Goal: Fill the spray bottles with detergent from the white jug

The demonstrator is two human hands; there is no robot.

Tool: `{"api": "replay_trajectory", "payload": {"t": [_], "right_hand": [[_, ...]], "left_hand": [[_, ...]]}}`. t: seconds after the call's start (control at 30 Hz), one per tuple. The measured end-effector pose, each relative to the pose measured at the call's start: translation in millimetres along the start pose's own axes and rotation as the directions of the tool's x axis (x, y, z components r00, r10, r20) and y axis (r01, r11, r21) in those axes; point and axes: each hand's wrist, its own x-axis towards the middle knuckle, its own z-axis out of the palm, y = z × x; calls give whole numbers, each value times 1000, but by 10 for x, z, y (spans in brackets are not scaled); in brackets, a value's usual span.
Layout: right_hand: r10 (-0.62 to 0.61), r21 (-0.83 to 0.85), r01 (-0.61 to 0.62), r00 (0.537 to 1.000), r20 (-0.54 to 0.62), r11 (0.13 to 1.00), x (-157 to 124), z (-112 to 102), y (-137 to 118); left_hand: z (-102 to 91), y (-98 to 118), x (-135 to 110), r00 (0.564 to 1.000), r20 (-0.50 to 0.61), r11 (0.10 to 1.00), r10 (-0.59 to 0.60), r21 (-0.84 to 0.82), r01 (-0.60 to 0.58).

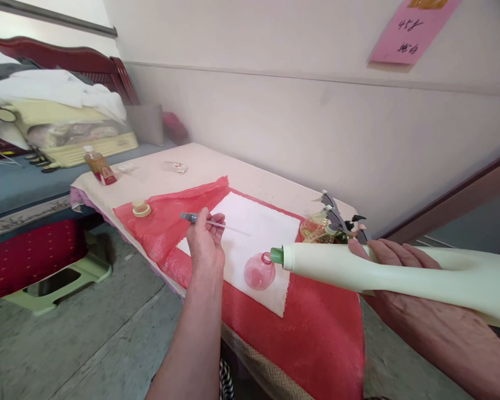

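Note:
My left hand [207,239] is closed around a grey spray head [189,217], and its thin clear tube [229,228] points to the right over the white cloth [258,219]. With my right hand [394,261] I grip a big pale green jug [316,265] by its handle, tilted nearly level. The jug's green spout [277,255] is at the mouth of a round clear pink bottle [258,273]; whether they touch I cannot tell. That bottle stands on the white cloth. A cream cap [141,209] lies on the red plastic sheet [170,211] to the left.
Several bottles [325,225] with pump and trigger tops stand at the table's right end. An amber bottle [100,166] and a small clear packet [175,166] are on the far left part. A stool [37,255] stands left, near a bed [8,180]. The wall [254,116] runs behind.

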Motion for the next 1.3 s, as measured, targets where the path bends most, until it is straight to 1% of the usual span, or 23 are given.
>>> {"api": "replay_trajectory", "payload": {"t": [0.23,0.47,0.87,1.03,1.3], "right_hand": [[-25,-38,24,1000,-6,999,41,-26,4],[6,-35,-4,998,57,999,32,11,18],[-24,-45,24,1000,4,999,74,-7,46],[-48,-68,48,999,4,997,73,4,44],[-60,-57,60,998,4,997,48,24,56]], "left_hand": [[-13,-8,1,1000,6,1000,4,4,-4],[-28,-12,4,1000,5,1000,5,-7,-5],[-21,-29,-14,1000,8,1000,24,0,-24],[-13,-28,-23,1000,5,1000,25,0,-25],[-25,-26,-20,999,12,999,42,7,-42]]}}
